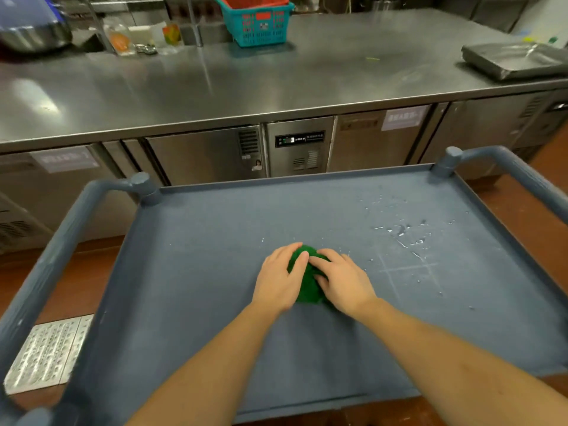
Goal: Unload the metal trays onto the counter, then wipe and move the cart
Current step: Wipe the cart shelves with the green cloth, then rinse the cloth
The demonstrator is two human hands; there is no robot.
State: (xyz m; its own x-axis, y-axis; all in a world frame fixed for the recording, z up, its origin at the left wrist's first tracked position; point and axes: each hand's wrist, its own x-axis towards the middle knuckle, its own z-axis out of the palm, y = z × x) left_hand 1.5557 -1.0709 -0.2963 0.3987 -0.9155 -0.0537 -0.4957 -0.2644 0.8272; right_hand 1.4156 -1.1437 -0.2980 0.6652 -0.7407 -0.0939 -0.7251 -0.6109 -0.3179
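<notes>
On cart (184, 272), cloth (305, 282) lengthwise toward counter (246, 87)

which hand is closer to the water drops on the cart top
Right. The right hand holds the green cloth on the side facing the water drops, which lie ahead and to its right on the cart; the left hand holds the cloth's far side, farther from them.

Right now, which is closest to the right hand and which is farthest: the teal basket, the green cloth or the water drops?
1. green cloth: touching, under the right hand.
2. water drops: on the cart, to the right.
3. teal basket: far back on the counter.
</notes>
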